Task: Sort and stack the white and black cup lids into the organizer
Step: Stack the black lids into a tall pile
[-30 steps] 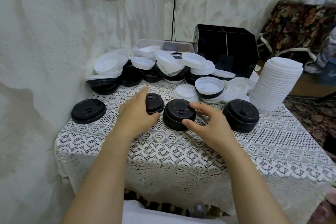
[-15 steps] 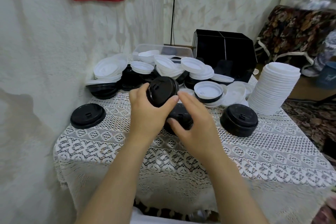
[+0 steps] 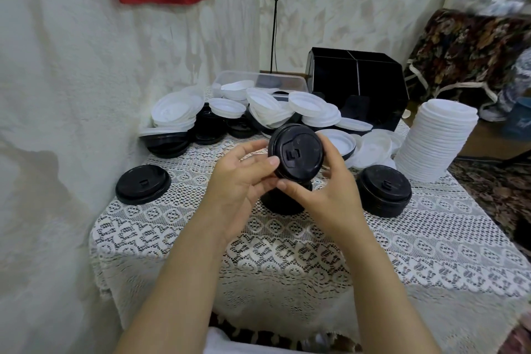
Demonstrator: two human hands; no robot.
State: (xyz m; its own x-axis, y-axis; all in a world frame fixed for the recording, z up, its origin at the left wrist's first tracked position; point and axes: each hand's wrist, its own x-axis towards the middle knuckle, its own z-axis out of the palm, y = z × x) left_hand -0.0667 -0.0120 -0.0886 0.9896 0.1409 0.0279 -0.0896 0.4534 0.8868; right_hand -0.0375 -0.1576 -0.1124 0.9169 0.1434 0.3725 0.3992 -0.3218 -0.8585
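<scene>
- Lift-off: the held black lids (image 3: 296, 152), flat on the lace tablecloth (image 3: 316, 253) a second ago, are now up in the air above the table's middle, tipped so the top face looks back at the camera.
- The left hand (image 3: 244, 178), which was clamped over them on the cloth, now grips their left edge, thumb pressed on the near rim and fingers curled round behind.
- The right hand (image 3: 324, 190) has let go of the middle black stack (image 3: 283, 204) and come up to join in: thumb pinching the lower rim, fingers curled over the right side.
- That middle black stack has not moved, and it is mostly hidden under the two hands.
- A second black stack (image 3: 385, 192) stands just to the right, and a single black lid (image 3: 142, 184) lies well apart to the left, near the wall.
- The tall white lid stack (image 3: 436, 141) rises at the table's right edge.
- The black organizer (image 3: 359, 86) sits at the back with a clear tub (image 3: 258, 80) beside it.
- A loose heap of white and black lids (image 3: 258, 112) lies between the hands and both of them.
- Inside the organizer it is too dark to tell what it holds.
</scene>
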